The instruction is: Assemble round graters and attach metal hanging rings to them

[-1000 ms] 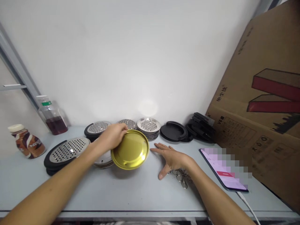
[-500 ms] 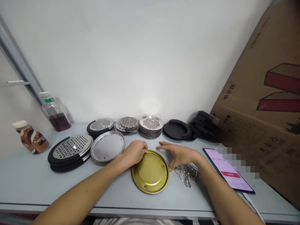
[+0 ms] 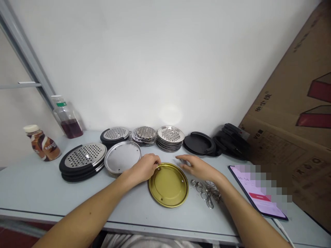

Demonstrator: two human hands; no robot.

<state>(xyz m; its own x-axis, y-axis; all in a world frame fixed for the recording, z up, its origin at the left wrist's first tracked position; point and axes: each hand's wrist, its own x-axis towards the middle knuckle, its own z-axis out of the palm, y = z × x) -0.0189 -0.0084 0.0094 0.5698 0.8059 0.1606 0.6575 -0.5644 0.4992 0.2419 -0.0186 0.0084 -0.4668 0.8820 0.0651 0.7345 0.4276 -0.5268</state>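
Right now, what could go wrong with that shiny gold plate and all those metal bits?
The gold plate might slip or tip, since only the left hand grips it, at its rim; the right hand is open.

The loose metal loops might get scattered or catch on the right forearm, which partly covers them in this view.

The left wrist could perhaps nudge the stacked silver plates close by.

White wall [image 3: 165, 62] behind far edge of pale bench [image 3: 46, 193]; soft glare [image 3: 170, 114] low on wall; grey post [image 3: 27, 51] beyond far left corner; reddish patch [image 3: 15, 240] below near edge
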